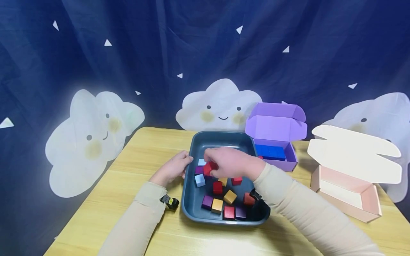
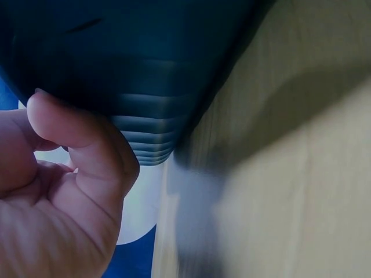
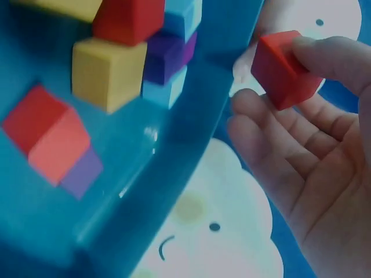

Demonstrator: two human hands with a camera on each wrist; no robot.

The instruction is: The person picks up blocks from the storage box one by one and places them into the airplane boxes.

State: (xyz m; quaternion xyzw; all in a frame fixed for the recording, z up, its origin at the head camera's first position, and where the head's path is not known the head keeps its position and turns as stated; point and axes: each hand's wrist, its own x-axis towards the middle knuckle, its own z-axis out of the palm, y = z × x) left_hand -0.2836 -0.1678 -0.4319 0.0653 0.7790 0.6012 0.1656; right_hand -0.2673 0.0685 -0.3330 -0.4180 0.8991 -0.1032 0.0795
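Observation:
A dark blue-grey tray stands on the table with several wooden cubes inside: red, yellow, purple and light blue. Above the cubes in its left part, my right hand pinches a red cube between thumb and fingers. The right wrist view shows that cube held clear of the others. My left hand grips the tray's left rim. Its bent fingers and thumb appear against the tray's outer wall in the left wrist view. Near the middle of the tray lie another red cube and a yellow cube.
Right of the tray stands an open purple box with blue blocks in it. Farther right is an open pale pink box, its lid folded back. A dark blue curtain with cloud prints hangs behind the wooden table.

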